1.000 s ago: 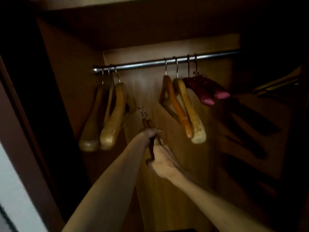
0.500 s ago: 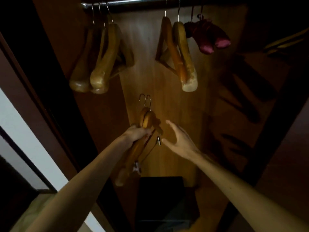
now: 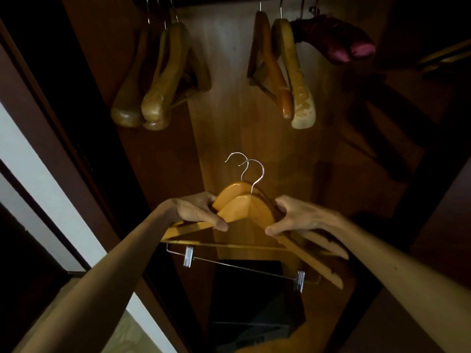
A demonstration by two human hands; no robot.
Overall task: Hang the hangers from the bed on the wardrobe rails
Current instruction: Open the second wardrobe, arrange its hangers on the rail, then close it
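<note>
Both hands gripping two stacked wooden hangers (image 3: 242,207), left hand (image 3: 196,211) on the left shoulder, right hand (image 3: 295,216) on the right, well below the hung hangers (image 3: 158,80). Could snag: clip bar (image 3: 242,267) dangling, hooks (image 3: 248,169) overlapping.

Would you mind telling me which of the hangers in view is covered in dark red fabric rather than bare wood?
It is the padded hanger at the far right of the hanging row; every other hanger, hanging or held, is bare wood.
</note>
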